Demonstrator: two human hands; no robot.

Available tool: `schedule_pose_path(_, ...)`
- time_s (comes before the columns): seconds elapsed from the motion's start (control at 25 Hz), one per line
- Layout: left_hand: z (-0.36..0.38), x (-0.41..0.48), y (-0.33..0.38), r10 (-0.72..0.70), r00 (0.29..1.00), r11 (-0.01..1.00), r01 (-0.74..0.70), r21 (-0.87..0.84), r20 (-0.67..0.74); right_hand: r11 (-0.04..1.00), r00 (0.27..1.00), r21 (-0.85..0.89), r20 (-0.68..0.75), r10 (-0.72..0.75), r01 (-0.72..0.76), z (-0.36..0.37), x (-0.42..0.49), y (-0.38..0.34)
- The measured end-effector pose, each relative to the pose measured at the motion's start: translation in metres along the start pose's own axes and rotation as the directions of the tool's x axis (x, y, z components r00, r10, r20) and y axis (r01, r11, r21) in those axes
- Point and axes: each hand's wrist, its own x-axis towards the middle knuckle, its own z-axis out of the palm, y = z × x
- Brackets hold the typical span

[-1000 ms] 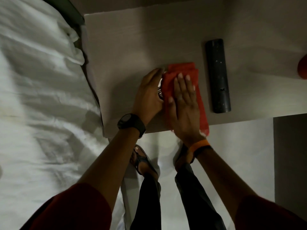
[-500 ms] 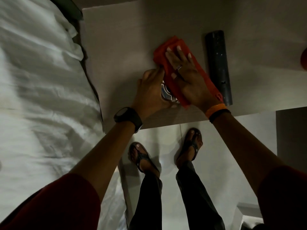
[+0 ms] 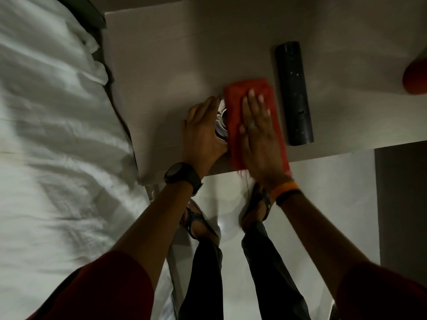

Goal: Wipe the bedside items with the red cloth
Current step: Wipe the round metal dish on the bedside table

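Observation:
The folded red cloth [image 3: 235, 105] lies on the pale bedside table [image 3: 175, 65], over most of a small patterned item [image 3: 221, 122] whose left edge alone shows. My right hand [image 3: 258, 135] presses flat on the cloth, fingers pointing away from me. My left hand [image 3: 203, 132] cups the item's left side and holds it on the table. A black remote control [image 3: 293, 93] lies lengthwise just right of the cloth, not touched.
A white-sheeted bed [image 3: 53, 135] fills the left, against the table's left edge. A red rounded object [image 3: 416, 77] is cut off at the right edge of the table. My sandalled feet [image 3: 201, 220] stand on the light floor below the table's front edge.
My right hand has drawn the cloth back toward me along the item, from a slanted stroke up and left to a straight position reaching the table's front edge. My left hand stays on the item.

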Motion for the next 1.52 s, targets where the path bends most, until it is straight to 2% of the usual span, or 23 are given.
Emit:
schedule_pose_path(0.12, 0.002, -0.001, 0.002, -0.028, 1.0, 1.0, 0.028, -0.008, -0.011, 0.999, 0.999, 0.025, -0.04, 0.031, -0.031, -0.005, 0.019, 0.005)
schedule_pose_path(0.28, 0.002, -0.005, 0.003, -0.042, 0.999, 0.999, 0.042, -0.001, -0.011, 1.0, 1.0, -0.006, 0.004, -0.008, 0.008, -0.001, -0.049, 0.002)
schedule_pose_path(0.44, 0.01, -0.024, 0.007, -0.092, 0.995, 0.996, 0.092, 0.0, -0.036, 1.0, 1.0, 0.017, 0.015, -0.001, 0.001, -0.01, 0.008, 0.005)
schedule_pose_path(0.56, 0.004, -0.036, 0.002, -0.042, 0.998, 0.998, 0.04, -0.041, -0.043, 0.997, 0.995, 0.032, 0.071, -0.075, 0.073, -0.018, 0.032, 0.012)
schedule_pose_path(0.64, -0.005, -0.024, 0.001, -0.009, 1.0, 0.993, 0.011, -0.114, 0.022, 0.988, 0.979, 0.048, 0.134, -0.151, 0.146, -0.023, 0.036, 0.023)
schedule_pose_path(0.76, -0.009, 0.0, 0.004, 0.117, 0.984, 0.986, -0.099, -0.131, 0.136, 0.979, 0.967, 0.06, 0.155, -0.202, 0.194, -0.022, 0.046, 0.023)
schedule_pose_path(0.84, -0.008, 0.003, 0.005, 0.152, 0.98, 0.983, -0.136, -0.127, 0.127, 0.981, 0.977, 0.069, 0.104, -0.186, 0.18, -0.018, 0.041, 0.019)
schedule_pose_path(0.96, -0.008, 0.0, 0.001, 0.187, 0.973, 0.982, -0.185, -0.026, 0.133, 0.996, 0.999, 0.081, 0.018, -0.039, 0.037, -0.011, -0.007, 0.015)
schedule_pose_path(1.04, -0.007, -0.001, -0.001, 0.168, 0.974, 0.985, -0.17, 0.001, 0.15, 0.999, 1.0, 0.042, 0.014, 0.002, -0.002, -0.005, -0.043, 0.01)
schedule_pose_path(1.12, -0.003, -0.006, 0.001, 0.146, 0.979, 0.989, -0.149, 0.011, 0.144, 1.0, 0.999, -0.019, 0.032, -0.017, 0.017, -0.004, -0.046, 0.008)
schedule_pose_path(1.24, 0.001, -0.008, 0.0, 0.142, 0.986, 0.99, -0.141, -0.014, 0.091, 0.999, 0.998, -0.018, 0.051, -0.032, 0.033, -0.011, 0.002, 0.004)
schedule_pose_path(1.4, -0.005, 0.004, -0.006, 0.265, 0.954, 0.964, -0.267, -0.008, 0.137, 0.991, 0.987, 0.006, 0.095, -0.133, 0.133, -0.012, 0.039, 0.016)
schedule_pose_path(1.52, -0.01, 0.009, -0.009, 0.273, 0.954, 0.959, -0.28, 0.043, 0.124, 0.988, 0.987, 0.055, 0.056, -0.148, 0.145, -0.013, 0.031, 0.017)
